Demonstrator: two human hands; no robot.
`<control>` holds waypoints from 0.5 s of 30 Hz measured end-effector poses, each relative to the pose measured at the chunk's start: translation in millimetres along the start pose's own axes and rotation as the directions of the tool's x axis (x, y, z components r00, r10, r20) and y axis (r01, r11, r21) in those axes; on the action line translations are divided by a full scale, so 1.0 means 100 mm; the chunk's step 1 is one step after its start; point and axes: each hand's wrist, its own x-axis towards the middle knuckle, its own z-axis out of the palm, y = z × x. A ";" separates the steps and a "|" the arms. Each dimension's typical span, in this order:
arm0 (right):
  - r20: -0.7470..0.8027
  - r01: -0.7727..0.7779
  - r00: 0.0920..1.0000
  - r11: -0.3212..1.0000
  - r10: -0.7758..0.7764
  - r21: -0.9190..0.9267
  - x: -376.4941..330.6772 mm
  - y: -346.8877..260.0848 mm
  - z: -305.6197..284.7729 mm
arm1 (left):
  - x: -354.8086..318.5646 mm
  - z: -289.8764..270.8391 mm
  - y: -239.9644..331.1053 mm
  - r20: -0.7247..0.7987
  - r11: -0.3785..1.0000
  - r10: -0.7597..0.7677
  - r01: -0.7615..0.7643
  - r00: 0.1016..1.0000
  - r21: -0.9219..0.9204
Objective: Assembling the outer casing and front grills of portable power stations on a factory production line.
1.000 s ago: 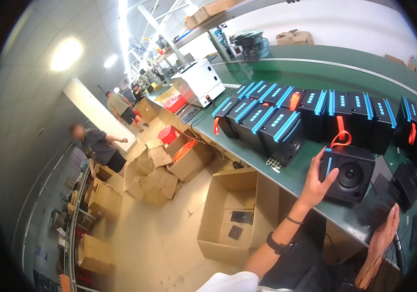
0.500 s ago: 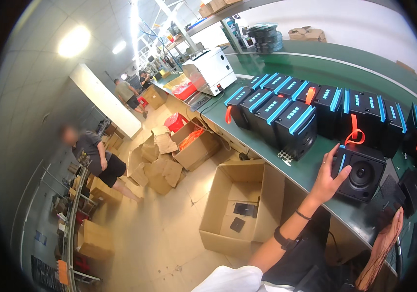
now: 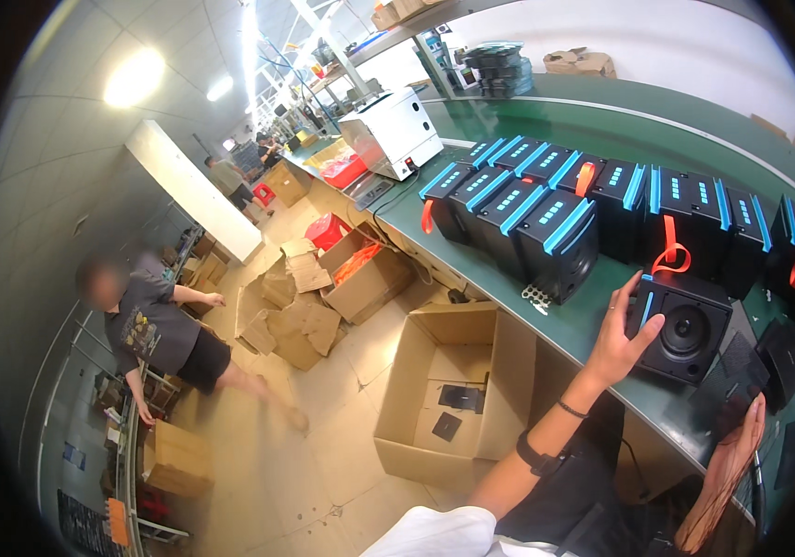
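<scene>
A black box speaker lies near the front edge of the green bench, its round cone facing up toward me. An orange strap loop stands beyond its far edge. My left hand grips its left side, fingers along the side and thumb at the front face. To the right of the speaker, a dark mesh grille is tilted, and my right hand closes on its near edge. Part of that grip is hidden. Beside the grille lies another curved black piece.
Rows of black speakers with blue strips fill the bench beyond my hands. A white machine stands farther left. Below the bench edge is an open cardboard box holding small black pieces. A person walks on the left.
The person on the left has come nearer, stepping with arms apart. The whole view has shifted slightly. My hands keep the same hold on the speaker and the mesh grille.
</scene>
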 end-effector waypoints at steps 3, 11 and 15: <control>0.007 0.006 1.000 1.000 -0.006 -0.013 -0.01 -0.01 0.02 | 0.00 -0.02 0.00 0.011 1.000 -0.009 0.009 1.000 0.005; -0.023 -0.001 1.000 1.000 0.001 0.007 0.01 0.03 0.02 | -0.01 -0.04 0.06 0.024 0.996 -0.070 0.071 0.997 -0.048; -0.018 -0.006 1.000 1.000 0.006 -0.004 0.04 0.04 0.01 | 0.00 -0.05 0.07 0.010 0.997 -0.067 0.067 0.998 -0.029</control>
